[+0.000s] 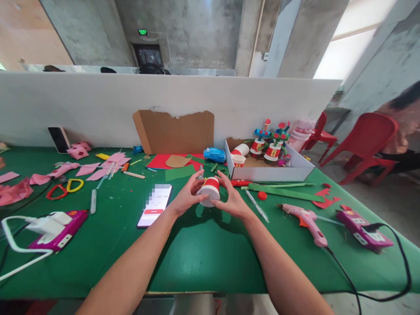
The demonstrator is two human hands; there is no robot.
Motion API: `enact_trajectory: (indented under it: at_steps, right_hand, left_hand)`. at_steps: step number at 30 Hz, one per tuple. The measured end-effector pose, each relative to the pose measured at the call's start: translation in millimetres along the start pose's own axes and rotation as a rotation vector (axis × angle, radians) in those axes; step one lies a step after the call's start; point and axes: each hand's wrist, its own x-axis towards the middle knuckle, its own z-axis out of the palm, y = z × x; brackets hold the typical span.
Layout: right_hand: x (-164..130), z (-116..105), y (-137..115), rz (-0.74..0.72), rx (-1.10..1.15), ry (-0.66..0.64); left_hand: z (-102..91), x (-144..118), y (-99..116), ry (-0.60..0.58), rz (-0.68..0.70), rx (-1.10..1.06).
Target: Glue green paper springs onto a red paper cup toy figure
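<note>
A craft workshop in a bare concrete hall is shown. A green-covered table (203, 262) is strewn with pink paper scraps (98, 168), scissors (64, 189) and a glue gun (306, 221). Finished cup figures (271, 146) are kept in a white box (272, 173).

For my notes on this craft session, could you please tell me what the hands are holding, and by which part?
Both hands, left hand and right hand, hold one upturned red-and-white paper cup by its opposite sides, fingers on its wall.
</note>
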Motion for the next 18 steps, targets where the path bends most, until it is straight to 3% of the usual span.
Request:
enact_trajectory:
  at_steps: [18]
  right_hand:
    - [-0.4, -0.1, -1.3, 0.027, -0.002, -0.033]
  left_hand:
    - [-1.8, -0.6, -0.6, -0.073, 0.013, 0.022]
